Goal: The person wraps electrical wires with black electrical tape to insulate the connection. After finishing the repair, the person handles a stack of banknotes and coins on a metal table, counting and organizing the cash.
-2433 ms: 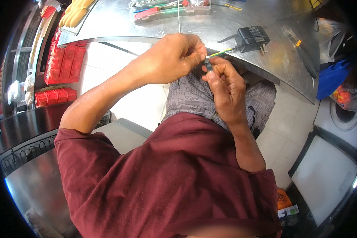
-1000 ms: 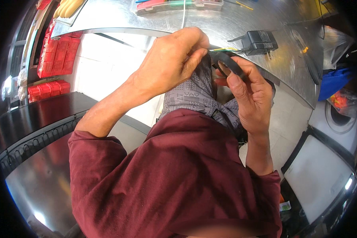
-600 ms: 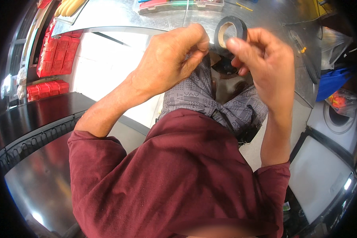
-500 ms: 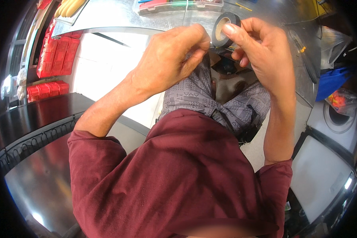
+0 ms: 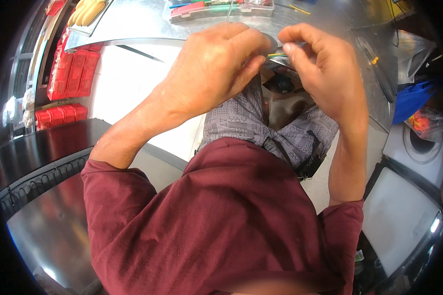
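My left hand point(image 5: 221, 61) is closed in a pinch on a thin green-and-yellow wire point(image 5: 276, 55), which sticks out from its fingertips to the right. A grey, rounded edge shows just behind those fingertips, too covered to name. My right hand point(image 5: 325, 64) is beside the wire's right end, thumb and forefinger curved toward each other with a gap between their tips. Its other fingers are mostly hidden behind the thumb. Both hands are held over the near edge of a metal table point(image 5: 142, 22), above my lap.
A clear plastic box point(image 5: 221, 14) with colored items stands at the table's far side. Yellow gloves point(image 5: 87, 12) lie at the far left, red crates point(image 5: 71, 71) below them. A loose yellow wire point(image 5: 299, 9) and a dark tool point(image 5: 376, 64) lie on the right.
The black tape roll has left my right fingers and is no longer plainly seen. The green-and-yellow wire has come into view between my hands. My left hand has shifted slightly right.
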A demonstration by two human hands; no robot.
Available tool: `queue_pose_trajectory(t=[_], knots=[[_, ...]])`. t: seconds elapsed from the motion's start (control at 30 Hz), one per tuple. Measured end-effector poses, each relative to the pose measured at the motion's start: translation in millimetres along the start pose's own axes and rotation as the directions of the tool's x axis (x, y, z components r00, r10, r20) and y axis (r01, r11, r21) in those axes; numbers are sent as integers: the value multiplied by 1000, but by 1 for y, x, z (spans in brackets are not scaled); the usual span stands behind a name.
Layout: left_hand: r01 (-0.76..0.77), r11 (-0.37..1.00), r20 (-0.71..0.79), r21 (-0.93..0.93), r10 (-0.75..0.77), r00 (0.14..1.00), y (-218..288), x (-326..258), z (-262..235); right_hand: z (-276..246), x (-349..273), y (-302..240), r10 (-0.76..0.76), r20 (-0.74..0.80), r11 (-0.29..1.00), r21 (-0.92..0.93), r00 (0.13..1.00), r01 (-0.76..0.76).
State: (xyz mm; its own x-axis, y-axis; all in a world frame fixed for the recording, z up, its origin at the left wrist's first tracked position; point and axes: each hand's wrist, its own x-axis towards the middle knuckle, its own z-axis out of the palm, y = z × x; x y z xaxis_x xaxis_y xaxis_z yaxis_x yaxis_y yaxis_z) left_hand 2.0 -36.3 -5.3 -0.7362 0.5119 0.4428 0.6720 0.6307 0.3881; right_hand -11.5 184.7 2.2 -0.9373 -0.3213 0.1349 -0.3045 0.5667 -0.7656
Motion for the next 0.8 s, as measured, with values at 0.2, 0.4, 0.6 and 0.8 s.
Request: queue_pose_trajectory(t=[0.2, 0.4, 0.6, 0.8], knots=[[-79, 993, 45, 84, 76, 996, 2, 14, -10, 12, 3, 17, -386, -5, 871, -332, 922, 363], [-90, 986, 81, 139, 79, 994, 0, 17, -16, 14, 15, 32, -515, -60, 835, -259, 855, 485], [-73, 964, 184, 257, 26, 983, 1, 21, -19, 16, 18, 36, -508, -83, 851, -202, 857, 485], [-108, 980, 196, 168, 75, 978, -6, 31, -21, 13, 21, 36, -495, -88, 865, -142, 864, 481]])
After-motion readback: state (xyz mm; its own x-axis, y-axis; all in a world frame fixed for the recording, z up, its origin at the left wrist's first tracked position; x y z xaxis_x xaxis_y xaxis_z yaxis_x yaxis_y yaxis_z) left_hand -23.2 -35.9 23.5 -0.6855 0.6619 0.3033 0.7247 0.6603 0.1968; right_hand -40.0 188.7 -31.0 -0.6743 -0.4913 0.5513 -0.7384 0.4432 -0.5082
